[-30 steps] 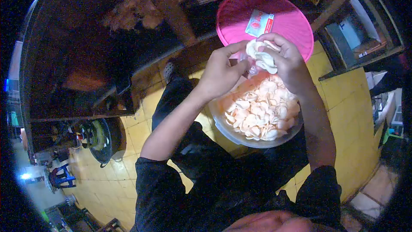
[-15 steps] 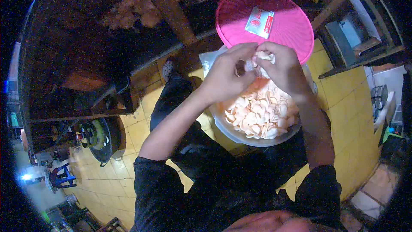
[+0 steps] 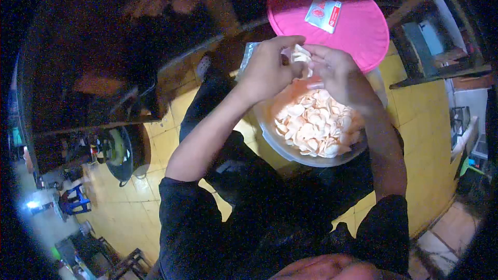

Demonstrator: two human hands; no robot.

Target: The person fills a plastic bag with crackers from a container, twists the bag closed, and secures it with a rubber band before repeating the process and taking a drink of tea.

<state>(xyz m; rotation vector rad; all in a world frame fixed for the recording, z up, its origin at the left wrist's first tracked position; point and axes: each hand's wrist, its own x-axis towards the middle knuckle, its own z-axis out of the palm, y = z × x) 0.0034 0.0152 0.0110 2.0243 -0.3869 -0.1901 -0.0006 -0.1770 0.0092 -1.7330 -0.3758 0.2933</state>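
Observation:
My left hand is curled around a small clear plastic bag with pale crackers in it, held over the far side of a tub. My right hand is just right of the bag, its fingers stretched towards the bag's edge and its thumb lower down and apart. Below both hands the round plastic tub is well filled with loose curled crackers. The bag's lower part is hidden behind my left fingers.
A round pink lid lies at the tub's far side, carrying a white and red packet. A clear plastic sheet shows left of the tub. A dark wok-like pan and a blue stool stand on the yellow tiled floor.
My right hand's fingers have straightened and come away from their pinch at the bag. Crackers now show at the bag's top. The view has shifted, so lid and tub sit slightly higher.

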